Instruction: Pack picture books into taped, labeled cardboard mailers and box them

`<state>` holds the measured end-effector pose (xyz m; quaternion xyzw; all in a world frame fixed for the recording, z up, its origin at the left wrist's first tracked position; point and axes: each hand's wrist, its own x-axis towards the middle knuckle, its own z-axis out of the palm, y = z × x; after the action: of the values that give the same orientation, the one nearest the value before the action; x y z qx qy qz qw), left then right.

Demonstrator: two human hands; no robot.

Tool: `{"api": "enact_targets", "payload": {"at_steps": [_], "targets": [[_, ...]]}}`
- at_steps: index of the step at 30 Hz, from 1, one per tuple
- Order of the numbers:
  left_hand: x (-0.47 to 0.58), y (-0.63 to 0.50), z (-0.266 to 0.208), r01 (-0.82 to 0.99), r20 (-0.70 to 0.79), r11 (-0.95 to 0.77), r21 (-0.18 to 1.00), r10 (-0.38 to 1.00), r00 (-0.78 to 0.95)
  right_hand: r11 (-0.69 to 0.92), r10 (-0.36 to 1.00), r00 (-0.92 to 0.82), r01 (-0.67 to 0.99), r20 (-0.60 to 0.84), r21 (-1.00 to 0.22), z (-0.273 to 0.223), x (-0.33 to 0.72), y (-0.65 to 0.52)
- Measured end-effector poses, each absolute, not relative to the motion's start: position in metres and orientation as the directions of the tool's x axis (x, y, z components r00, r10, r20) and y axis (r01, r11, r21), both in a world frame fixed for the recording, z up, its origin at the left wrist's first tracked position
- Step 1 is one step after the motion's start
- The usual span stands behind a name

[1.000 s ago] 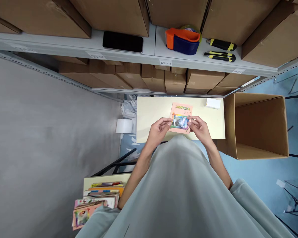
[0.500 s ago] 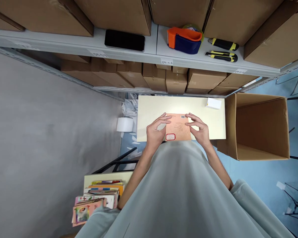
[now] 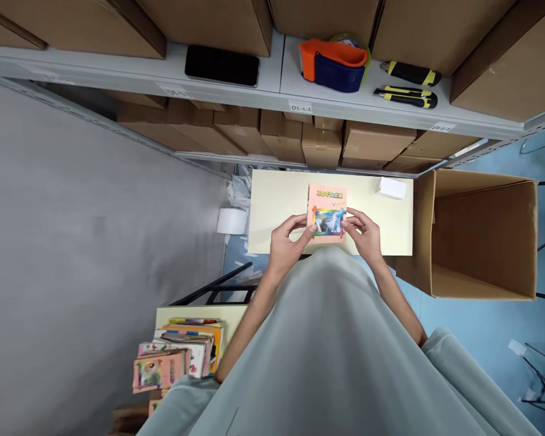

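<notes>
Flipped from its back cover, the pink booklet (image 3: 327, 212) shows you its front, your left hand (image 3: 287, 242) and right hand (image 3: 367, 237) pinching its side edges.

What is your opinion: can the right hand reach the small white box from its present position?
Probably yes: the white box lies on the table, beyond the right hand, and I see nothing standing between them. That hand holds the pink booklet, though, so it would likely need to let go first.
</notes>
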<state>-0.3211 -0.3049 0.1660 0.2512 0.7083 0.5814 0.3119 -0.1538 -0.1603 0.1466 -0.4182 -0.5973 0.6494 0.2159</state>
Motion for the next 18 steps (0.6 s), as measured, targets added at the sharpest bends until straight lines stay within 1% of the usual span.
{"api": "enact_targets", "payload": {"at_steps": [3, 5, 6, 8, 10, 12, 15, 17, 18], "targets": [[-0.303, -0.297, 0.169, -0.066, -0.205, 0.232, 0.970, 0.648, -0.733, -0.278, 0.720, -0.593, 0.229, -0.360, -0.933, 0.133, -0.158, -0.162], [-0.291, -0.293, 0.172, -0.032, -0.181, 0.243, 0.969, 0.620, -0.763, -0.323, 0.661, -0.647, 0.213, -0.381, -0.922, 0.130, -0.163, -0.166], [-0.287, -0.292, 0.174, 0.014, -0.144, 0.239, 0.971, 0.630, -0.763, -0.355, 0.619, -0.685, 0.194, -0.385, -0.915, 0.130, -0.165, -0.169], [-0.280, -0.291, 0.179, 0.133, -0.049, 0.201, 0.970, 0.703, -0.709, -0.451, 0.516, -0.759, 0.152, -0.396, -0.879, 0.133, -0.168, -0.174], [-0.278, -0.292, 0.182, 0.234, 0.025, 0.155, 0.960, 0.783, -0.622, -0.576, 0.412, -0.806, 0.131, -0.425, -0.807, 0.137, -0.172, -0.178], [-0.282, -0.293, 0.183, 0.303, 0.061, 0.152, 0.941, 0.803, -0.593, -0.672, 0.354, -0.817, 0.116, -0.454, -0.732, 0.142, -0.175, -0.179], [-0.297, -0.297, 0.179, 0.356, 0.082, 0.239, 0.903, 0.719, -0.690, -0.711, 0.322, -0.827, 0.109, -0.460, -0.694, 0.151, -0.182, -0.179], [-0.311, -0.300, 0.175, 0.323, 0.063, 0.269, 0.907, 0.672, -0.738, -0.709, 0.308, -0.838, 0.114, -0.450, -0.696, 0.158, -0.187, -0.180], [-0.318, -0.301, 0.173, 0.277, 0.036, 0.257, 0.926, 0.669, -0.742, -0.712, 0.306, -0.842, 0.107, -0.444, -0.694, 0.162, -0.190, -0.182]]}}
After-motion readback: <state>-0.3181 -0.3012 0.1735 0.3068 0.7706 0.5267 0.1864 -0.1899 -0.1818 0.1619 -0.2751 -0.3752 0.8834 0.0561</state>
